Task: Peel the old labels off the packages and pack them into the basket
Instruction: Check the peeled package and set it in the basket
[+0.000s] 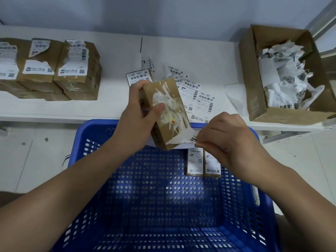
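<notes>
Leftmost stacked packages cut by frame edge; label print illegible.

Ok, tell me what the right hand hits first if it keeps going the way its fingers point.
Probably the package held by the left hand: the right hand pinches the label strip and points left at its lower end, though depth is uncertain.
</notes>
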A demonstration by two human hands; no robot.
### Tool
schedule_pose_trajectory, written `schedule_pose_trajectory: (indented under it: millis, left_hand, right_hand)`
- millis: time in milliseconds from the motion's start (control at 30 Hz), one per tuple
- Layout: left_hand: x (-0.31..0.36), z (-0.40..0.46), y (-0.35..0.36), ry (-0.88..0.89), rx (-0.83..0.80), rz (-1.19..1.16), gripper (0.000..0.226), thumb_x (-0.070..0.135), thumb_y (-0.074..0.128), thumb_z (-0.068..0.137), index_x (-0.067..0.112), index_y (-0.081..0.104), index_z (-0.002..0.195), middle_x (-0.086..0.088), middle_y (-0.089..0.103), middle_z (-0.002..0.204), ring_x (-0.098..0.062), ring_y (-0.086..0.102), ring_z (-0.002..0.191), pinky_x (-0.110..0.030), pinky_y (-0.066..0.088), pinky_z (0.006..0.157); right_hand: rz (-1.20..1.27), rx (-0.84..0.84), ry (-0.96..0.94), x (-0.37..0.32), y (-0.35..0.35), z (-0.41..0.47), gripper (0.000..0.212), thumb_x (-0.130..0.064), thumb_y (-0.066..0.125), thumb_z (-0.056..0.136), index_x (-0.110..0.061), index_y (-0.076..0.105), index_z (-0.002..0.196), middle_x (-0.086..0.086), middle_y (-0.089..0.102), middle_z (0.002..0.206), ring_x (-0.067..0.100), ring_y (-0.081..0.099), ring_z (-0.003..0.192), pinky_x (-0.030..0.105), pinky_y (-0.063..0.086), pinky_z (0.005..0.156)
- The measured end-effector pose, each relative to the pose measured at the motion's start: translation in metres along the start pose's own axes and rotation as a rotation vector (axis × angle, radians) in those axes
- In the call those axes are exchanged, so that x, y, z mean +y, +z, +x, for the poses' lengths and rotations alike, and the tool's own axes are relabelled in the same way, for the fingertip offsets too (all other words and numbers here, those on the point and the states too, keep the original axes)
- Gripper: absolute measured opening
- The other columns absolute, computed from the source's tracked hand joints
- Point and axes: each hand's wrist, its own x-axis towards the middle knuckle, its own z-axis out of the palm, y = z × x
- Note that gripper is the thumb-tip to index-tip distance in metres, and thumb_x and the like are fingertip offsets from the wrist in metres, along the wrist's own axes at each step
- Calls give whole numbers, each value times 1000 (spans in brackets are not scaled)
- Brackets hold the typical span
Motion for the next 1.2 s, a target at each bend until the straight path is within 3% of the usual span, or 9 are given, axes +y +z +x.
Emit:
schedule_pose_trajectory:
  millis: [267, 333, 467, 633, 700, 833, 967, 1100, 1200]
  left_hand:
    - [-1, 0, 8, 50, -52, 59, 44, 27, 59, 102, 48, 31, 129, 28, 57, 114, 13, 63, 97, -22, 59, 80]
    - [1, -1, 12, 80, -108, 76, 46, 26, 59, 102, 53, 31, 126, 28, 58, 116, 7, 65, 101, -21, 59, 79]
    - [6, -10, 27, 69, -246, -14, 45, 25, 58, 102, 44, 34, 135, 22, 59, 120, 7, 63, 106, -31, 63, 80]
    - [12, -15, 34, 21, -315, -96, 49, 29, 59, 101, 45, 37, 142, 15, 57, 128, -4, 71, 101, -34, 63, 79]
    - [17, -16, 35, 17, -335, -98, 52, 29, 57, 102, 48, 35, 145, 16, 56, 131, -4, 72, 98, -28, 62, 76]
    - [20, -11, 41, 40, -362, -61, 61, 30, 55, 103, 48, 27, 154, 7, 55, 139, -13, 75, 98, -36, 63, 81]
    - [21, -8, 57, 30, -366, -126, 63, 25, 53, 104, 43, 23, 156, 10, 53, 139, -11, 73, 102, -24, 61, 75]
    - [13, -11, 63, 28, -402, -89, 57, 27, 55, 103, 61, 29, 142, 3, 48, 145, -12, 71, 107, -26, 61, 80]
    - [9, -13, 62, 12, -404, -84, 56, 32, 55, 101, 71, 31, 132, 3, 48, 144, -14, 69, 110, -30, 61, 86]
  right_hand:
    - [121, 31, 137, 13, -26, -20, 16, -26, 66, 95, -12, 74, 93, -6, 69, 93, 18, 62, 91, 36, 49, 82]
    - [142, 100, 219, 16, -43, -24, 15, -25, 68, 95, -11, 73, 91, -5, 69, 90, 18, 62, 90, 33, 48, 81]
    - [130, 270, 364, 19, -69, -33, 3, -22, 74, 90, -21, 71, 90, -5, 69, 86, 17, 61, 85, 29, 47, 79]
    - [257, 318, 579, 14, -53, -40, 22, -17, 77, 88, -30, 68, 103, -16, 68, 87, 6, 64, 81, 13, 48, 75]
    - [270, 353, 632, 14, -50, -44, 19, -14, 76, 90, -29, 67, 99, -18, 68, 87, 5, 64, 80, 16, 49, 75]
    - [274, 352, 760, 21, -50, -53, 15, -13, 72, 93, -24, 63, 89, -9, 67, 81, 10, 63, 76, 25, 52, 73]
    - [253, 352, 884, 42, -58, -57, 10, -16, 73, 93, -19, 64, 90, 0, 70, 84, 18, 67, 76, 33, 55, 73]
    - [186, 442, 1032, 88, -70, -50, 14, -13, 76, 89, -10, 64, 94, 4, 68, 82, 28, 69, 78, 44, 59, 78]
    - [92, 501, 1122, 128, -73, -45, 12, -15, 77, 88, -13, 65, 85, 1, 70, 78, 24, 70, 76, 47, 59, 82]
